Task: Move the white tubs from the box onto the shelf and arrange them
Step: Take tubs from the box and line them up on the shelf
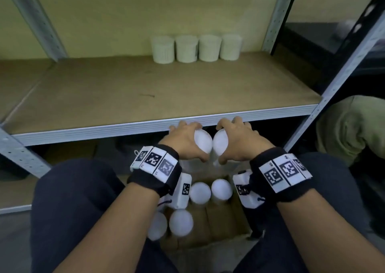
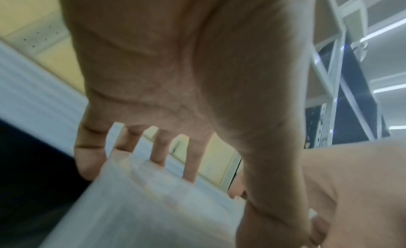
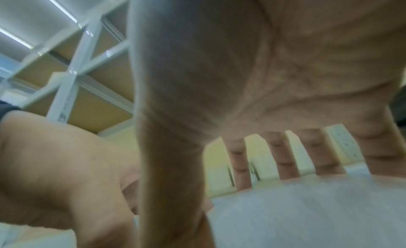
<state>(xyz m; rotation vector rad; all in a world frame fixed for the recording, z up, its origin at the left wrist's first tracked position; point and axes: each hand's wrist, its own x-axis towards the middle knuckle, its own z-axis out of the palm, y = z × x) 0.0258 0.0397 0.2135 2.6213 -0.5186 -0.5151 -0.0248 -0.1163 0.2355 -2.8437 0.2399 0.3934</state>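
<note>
Four tubs shelved; four remaining in box. Left hand, right hand: each grip curled round one tub.

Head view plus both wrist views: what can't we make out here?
- Box: left wall and any tubs there hidden by the left hand and its wristband, head view.
- Tub in the right hand: motion blur hides its surface, right wrist view.
- Tub in left hand: lower body cut off by the frame edge, left wrist view.
</note>
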